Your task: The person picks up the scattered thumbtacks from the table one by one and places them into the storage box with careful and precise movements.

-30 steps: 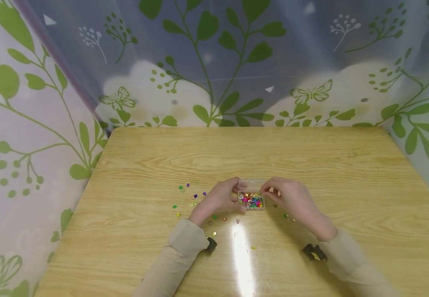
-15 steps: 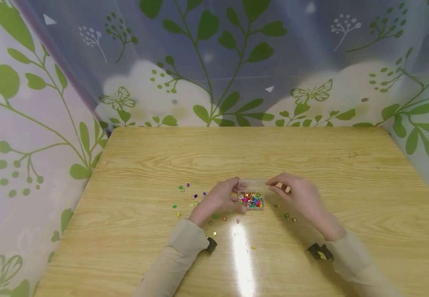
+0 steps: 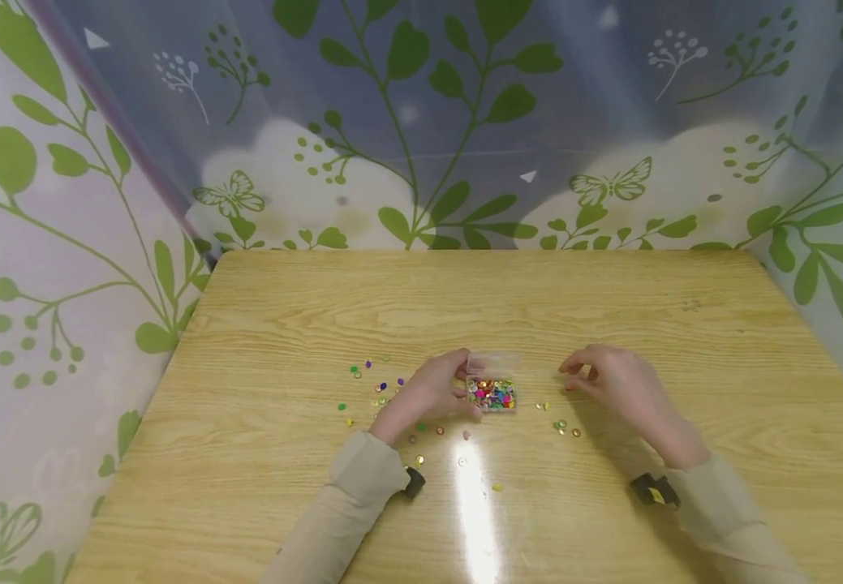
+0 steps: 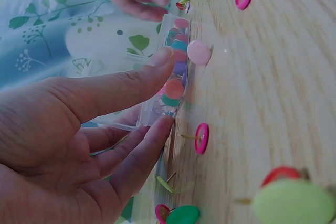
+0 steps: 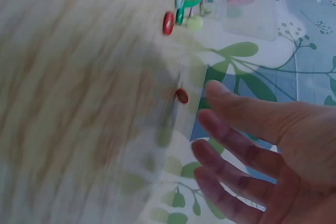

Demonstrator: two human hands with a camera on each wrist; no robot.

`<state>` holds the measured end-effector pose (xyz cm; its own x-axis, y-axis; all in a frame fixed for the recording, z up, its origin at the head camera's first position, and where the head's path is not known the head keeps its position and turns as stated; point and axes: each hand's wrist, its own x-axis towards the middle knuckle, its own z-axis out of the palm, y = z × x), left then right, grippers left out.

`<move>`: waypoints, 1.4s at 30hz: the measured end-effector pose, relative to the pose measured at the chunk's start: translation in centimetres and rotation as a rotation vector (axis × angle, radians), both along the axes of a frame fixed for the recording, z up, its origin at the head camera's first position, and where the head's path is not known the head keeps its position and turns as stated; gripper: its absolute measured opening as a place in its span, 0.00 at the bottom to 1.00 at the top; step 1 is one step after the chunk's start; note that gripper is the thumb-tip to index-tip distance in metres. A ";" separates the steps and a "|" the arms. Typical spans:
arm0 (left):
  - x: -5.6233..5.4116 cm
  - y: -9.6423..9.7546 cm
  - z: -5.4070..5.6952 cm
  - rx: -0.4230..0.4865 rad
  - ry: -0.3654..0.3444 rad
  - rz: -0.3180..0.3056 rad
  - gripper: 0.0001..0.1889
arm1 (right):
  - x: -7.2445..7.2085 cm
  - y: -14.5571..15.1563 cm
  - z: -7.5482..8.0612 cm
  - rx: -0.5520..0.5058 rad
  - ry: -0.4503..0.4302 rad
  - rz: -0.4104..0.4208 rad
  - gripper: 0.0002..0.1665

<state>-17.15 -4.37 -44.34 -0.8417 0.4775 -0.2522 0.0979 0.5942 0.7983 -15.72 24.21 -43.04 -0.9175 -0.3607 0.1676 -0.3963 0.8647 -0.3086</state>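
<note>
A small clear plastic box (image 3: pixel 496 410) full of colourful thumbtacks (image 3: pixel 492 394) lies on the table, its clear lid (image 3: pixel 494 364) swung back. My left hand (image 3: pixel 430 391) grips the box by its left end, thumb on the near side and fingers behind, as the left wrist view also shows. Over the table to the right of the box is my right hand (image 3: pixel 621 391). In the right wrist view its fingers (image 5: pixel 239 153) are loosely bent and hold nothing. A red thumbtack (image 5: pixel 182 96) appears just beyond the fingertips there.
Loose thumbtacks lie scattered left of the box, such as a green one (image 3: pixel 342 407), and in front, such as a yellow one (image 3: pixel 497 487). Several more (image 3: pixel 561 425) lie to its right. The wooden table (image 3: pixel 319 300) meets a leaf-printed curtain (image 3: pixel 260 146) behind.
My right hand has moved away from the box to the right, off the lid's edge. The left hand and the box have stayed in place.
</note>
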 end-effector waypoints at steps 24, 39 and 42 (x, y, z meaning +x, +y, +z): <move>0.0 0.0 0.1 -0.014 0.014 -0.007 0.35 | 0.3 -0.9 -0.2 0.030 -0.003 0.018 0.03; -0.1 0.1 0.0 0.005 0.005 0.000 0.37 | 1.4 -5.7 0.2 -0.091 0.137 0.144 0.05; -0.1 0.0 0.0 0.009 0.002 0.000 0.37 | 1.6 -6.0 0.2 -0.116 0.147 0.150 0.05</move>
